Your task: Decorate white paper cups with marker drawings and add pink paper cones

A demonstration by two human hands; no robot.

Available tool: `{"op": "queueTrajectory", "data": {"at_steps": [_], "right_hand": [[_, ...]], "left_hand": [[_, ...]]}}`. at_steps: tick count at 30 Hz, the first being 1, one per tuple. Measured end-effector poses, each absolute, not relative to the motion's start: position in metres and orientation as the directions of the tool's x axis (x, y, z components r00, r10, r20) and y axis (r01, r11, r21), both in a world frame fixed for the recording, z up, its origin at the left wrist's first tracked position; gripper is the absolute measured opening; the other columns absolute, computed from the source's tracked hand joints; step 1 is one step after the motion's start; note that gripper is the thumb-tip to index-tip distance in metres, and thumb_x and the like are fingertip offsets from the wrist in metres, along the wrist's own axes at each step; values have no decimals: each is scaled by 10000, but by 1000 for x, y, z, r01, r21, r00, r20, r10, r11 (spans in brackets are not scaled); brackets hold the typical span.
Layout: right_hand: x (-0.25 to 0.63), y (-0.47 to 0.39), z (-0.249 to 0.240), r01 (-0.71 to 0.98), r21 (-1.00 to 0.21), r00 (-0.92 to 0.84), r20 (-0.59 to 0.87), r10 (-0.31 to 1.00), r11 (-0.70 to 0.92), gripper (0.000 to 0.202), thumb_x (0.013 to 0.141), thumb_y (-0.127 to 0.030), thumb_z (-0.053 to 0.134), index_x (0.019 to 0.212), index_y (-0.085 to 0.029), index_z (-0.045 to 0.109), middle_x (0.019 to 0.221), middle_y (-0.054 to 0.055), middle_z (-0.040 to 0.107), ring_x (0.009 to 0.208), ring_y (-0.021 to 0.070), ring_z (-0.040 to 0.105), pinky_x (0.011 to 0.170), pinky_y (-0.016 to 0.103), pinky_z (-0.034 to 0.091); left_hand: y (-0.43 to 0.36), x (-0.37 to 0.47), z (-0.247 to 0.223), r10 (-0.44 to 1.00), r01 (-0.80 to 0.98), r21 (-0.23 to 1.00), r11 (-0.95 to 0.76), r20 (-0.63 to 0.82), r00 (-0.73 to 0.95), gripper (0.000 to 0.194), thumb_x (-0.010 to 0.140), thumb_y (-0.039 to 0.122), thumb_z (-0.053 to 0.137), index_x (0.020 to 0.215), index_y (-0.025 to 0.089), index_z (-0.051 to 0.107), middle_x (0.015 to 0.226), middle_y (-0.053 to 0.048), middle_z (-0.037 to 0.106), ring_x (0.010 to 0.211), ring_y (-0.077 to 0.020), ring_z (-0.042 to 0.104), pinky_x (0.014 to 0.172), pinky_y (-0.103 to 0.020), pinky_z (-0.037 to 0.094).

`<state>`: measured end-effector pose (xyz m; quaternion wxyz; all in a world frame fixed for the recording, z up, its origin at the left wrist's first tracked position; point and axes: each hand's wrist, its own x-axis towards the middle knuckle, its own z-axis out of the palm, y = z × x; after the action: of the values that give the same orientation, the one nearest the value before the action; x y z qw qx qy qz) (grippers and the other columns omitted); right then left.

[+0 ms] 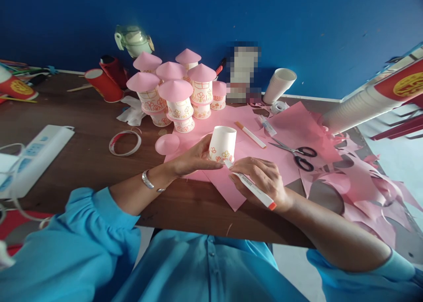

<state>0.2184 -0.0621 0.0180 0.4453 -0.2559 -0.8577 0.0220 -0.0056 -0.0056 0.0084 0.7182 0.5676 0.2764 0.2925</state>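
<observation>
Our left hand grips a cup mid-frame, right hand a marker. Probably light, kinda crushable; we'd hold its bottom edge.

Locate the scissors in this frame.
In the head view, the scissors lie right of centre on the pink paper, beyond the right hand and just right of the loose marker.

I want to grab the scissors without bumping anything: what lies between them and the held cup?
In the head view, a loose orange-and-white marker lies on pink paper between the cup and the scissors.
</observation>
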Motion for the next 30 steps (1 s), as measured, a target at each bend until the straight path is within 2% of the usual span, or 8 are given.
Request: {"op": "queueTrajectory", "data": {"at_steps": [8,12,16,19,23,27,30], "right_hand": [[219,-63,19,384,-272,-463,770,439,882,229,933,-90,690,1128,-196,637,841,24,761,710,181,757,648,296,635],[220,-63,22,385,-251,-460,781,421,888,201,969,-110,662,1143,-206,633,828,23,749,709,173,750,637,294,645],[224,-60,20,413,-228,-436,801,411,882,220,1002,-141,658,1212,-197,627,891,56,747,789,182,760,666,300,659],[227,-57,17,457,-265,-379,805,456,849,273,1039,-199,625,1310,-222,609,963,75,756,844,199,764,684,326,660],[228,-54,15,504,-317,-332,787,519,803,337,1047,-225,619,1380,-254,582,1033,83,771,919,227,782,746,365,672],[227,-54,13,469,-309,-370,782,502,827,351,1023,-188,644,1369,-226,595,1088,105,783,950,234,792,781,366,682],[225,-56,11,440,-286,-412,778,474,851,358,1008,-168,659,1360,-195,603,1066,110,784,949,231,794,790,360,686]], "left_hand": [[-5,-6,8,739,-106,982,156,-45,673,723,770,335,891,1423,248,592,1210,-80,645,1133,-276,576,1021,-465,476],[-5,-7,2,756,-161,967,199,-47,653,764,768,317,903,1456,300,568,1357,-91,634,1198,-292,587,1036,-476,486],[-4,-9,-3,759,-242,936,254,-37,650,769,767,290,917,1451,321,568,1324,-69,680,1240,-298,610,1088,-509,479],[-3,-10,-6,753,-273,920,281,-35,657,649,794,300,898,1384,293,626,1272,-76,721,1188,-293,657,1078,-520,510],[-1,-11,-9,747,-332,896,296,-1,664,544,850,300,850,1352,271,643,1316,-100,732,1201,-281,695,1071,-469,532],[-2,-10,-9,728,-342,879,333,-9,685,474,875,292,816,1320,236,663,1268,-114,756,1182,-279,720,1095,-470,516],[-3,-9,-5,720,-313,888,338,-30,693,491,829,275,862,1280,213,676,1246,-108,750,1185,-276,702,1092,-460,507]]}}
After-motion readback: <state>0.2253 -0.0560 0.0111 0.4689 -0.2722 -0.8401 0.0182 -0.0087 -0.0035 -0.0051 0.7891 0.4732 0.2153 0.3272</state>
